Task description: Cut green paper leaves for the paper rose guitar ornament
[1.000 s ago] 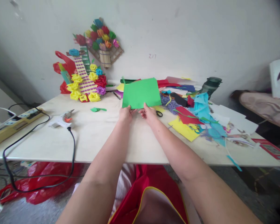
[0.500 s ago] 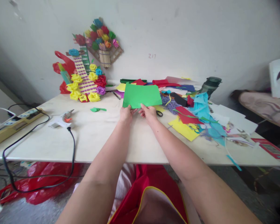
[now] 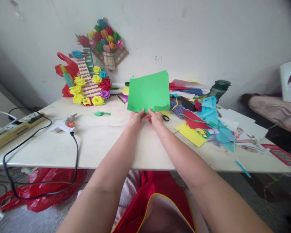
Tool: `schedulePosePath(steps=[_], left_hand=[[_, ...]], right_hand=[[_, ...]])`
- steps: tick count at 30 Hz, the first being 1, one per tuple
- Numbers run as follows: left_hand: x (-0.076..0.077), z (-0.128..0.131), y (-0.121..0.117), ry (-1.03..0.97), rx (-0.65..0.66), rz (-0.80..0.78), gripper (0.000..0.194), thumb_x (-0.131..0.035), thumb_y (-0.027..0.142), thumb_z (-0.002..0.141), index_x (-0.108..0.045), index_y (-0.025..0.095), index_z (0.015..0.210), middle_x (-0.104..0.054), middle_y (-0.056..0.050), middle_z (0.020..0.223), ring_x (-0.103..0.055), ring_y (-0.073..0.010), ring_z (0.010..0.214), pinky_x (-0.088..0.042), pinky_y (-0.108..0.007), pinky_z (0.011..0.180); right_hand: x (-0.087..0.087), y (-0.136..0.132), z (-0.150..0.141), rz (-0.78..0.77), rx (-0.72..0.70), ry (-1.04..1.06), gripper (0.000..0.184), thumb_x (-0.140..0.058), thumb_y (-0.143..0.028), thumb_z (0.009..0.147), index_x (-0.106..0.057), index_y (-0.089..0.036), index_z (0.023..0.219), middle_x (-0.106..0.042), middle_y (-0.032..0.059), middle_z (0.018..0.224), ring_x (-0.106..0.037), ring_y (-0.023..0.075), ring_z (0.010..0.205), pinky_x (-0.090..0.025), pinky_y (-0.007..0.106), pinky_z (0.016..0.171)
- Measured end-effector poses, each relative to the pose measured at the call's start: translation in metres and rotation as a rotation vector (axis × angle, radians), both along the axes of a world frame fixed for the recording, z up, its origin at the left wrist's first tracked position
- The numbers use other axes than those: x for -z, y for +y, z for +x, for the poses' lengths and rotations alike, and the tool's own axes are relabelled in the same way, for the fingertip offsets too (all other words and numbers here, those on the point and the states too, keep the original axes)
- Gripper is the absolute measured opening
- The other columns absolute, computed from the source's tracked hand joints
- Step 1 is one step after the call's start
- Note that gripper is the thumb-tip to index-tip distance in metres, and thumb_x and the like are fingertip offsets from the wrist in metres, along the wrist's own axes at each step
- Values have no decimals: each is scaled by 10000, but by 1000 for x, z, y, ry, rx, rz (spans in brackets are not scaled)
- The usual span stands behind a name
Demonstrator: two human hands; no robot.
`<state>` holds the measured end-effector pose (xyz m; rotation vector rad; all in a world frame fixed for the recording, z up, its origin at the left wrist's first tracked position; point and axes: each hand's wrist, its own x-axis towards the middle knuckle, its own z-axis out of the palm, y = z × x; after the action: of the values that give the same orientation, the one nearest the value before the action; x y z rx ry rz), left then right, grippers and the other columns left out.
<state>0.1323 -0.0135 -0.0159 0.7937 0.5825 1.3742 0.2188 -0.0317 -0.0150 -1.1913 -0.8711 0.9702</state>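
A green sheet of paper (image 3: 148, 91) stands nearly upright above the middle of the white table (image 3: 104, 142). My left hand (image 3: 135, 118) pinches its bottom edge, and my right hand (image 3: 156, 117) pinches the same edge right beside it. The two hands almost touch. Black scissors (image 3: 165, 118) lie on the table just right of my right hand. A small green paper leaf (image 3: 101, 114) lies to the left of my left hand.
A heap of coloured paper scraps (image 3: 203, 116) covers the table's right half, with a dark bottle (image 3: 218, 89) behind. A glue gun (image 3: 63, 124) with black cable and a power strip (image 3: 16, 127) lie at the left. Paper-flower crafts (image 3: 92, 77) lean against the wall.
The green sheet has been raised from a low tilt to nearly upright. My two hands have come closer together on its bottom edge.
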Motion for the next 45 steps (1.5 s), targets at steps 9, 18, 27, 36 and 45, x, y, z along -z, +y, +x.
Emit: schedulePosePath(steps=[9,18,27,36,45], left_hand=[[-8,6,-7,90,-73,-131,120,-535,34,749,-539,127,824,-609,-16,594,-597,-127,483,-524,-300,651],[-10,2,-8,80,-154,-72,239,-557,58,749,-557,107,983,-654,-57,715,-656,-168,607,-528,-362,752],[-10,0,-7,95,-164,-86,159,-557,75,757,-541,108,912,-638,-53,678,-650,-168,590,-531,-361,740],[-14,-2,-8,85,-184,-121,161,-566,60,747,-552,126,893,-604,-17,617,-625,-135,535,-539,-323,709],[-14,-9,-3,54,-250,-138,259,-575,43,735,-549,125,980,-603,-6,641,-661,-154,614,-540,-341,750]], right_hand=[[13,11,-1,75,169,-171,371,-536,-366,794,-524,-172,477,-539,-14,380,-438,73,314,-347,170,324],[-3,1,0,98,217,22,284,-583,-297,768,-481,-167,537,-566,-35,434,-471,57,314,-327,152,300],[-6,0,4,70,227,34,292,-518,-296,831,-455,-171,575,-561,-41,435,-467,61,299,-330,157,288],[-7,1,3,59,195,43,298,-432,-285,879,-425,-182,600,-564,-41,437,-470,66,296,-341,160,304],[-5,6,15,63,280,102,277,-439,-206,864,-428,-180,588,-558,-47,430,-477,62,296,-323,153,277]])
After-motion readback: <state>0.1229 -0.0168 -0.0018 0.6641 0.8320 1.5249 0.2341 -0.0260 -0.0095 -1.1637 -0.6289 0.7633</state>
